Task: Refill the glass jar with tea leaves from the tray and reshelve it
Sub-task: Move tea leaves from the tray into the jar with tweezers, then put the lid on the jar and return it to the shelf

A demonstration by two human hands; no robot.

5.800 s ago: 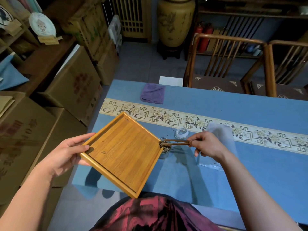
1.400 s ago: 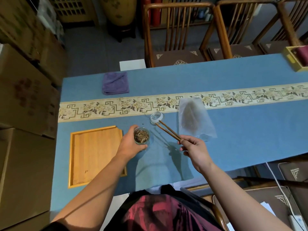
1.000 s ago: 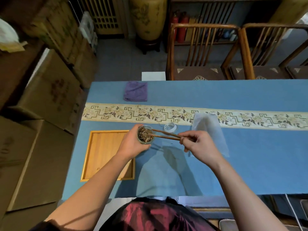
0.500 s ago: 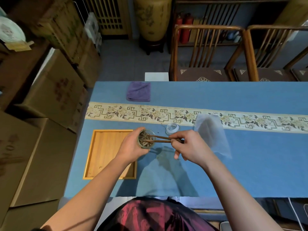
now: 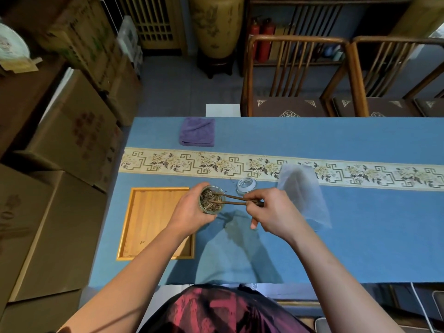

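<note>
My left hand (image 5: 189, 212) grips a small glass jar (image 5: 211, 200) full of brown tea leaves, held just above the blue tablecloth. My right hand (image 5: 269, 210) pinches a pair of dark wooden chopsticks (image 5: 236, 199) whose tips reach into the jar's mouth among the leaves. The jar's lid (image 5: 245, 186) lies on the cloth just behind the chopsticks. The bamboo tray (image 5: 151, 222) rests flat to the left of the jar and looks bare of leaves; my left forearm crosses its right corner.
A clear plastic bag (image 5: 304, 193) lies right of my right hand. A folded purple cloth (image 5: 197, 131) sits at the far table edge. Cardboard boxes (image 5: 69, 131) are stacked left of the table; two wooden chairs (image 5: 295, 78) stand behind it.
The tray went from tilted in my left hand to flat on the table. My left hand took the jar, and the chopstick tips moved into its mouth.
</note>
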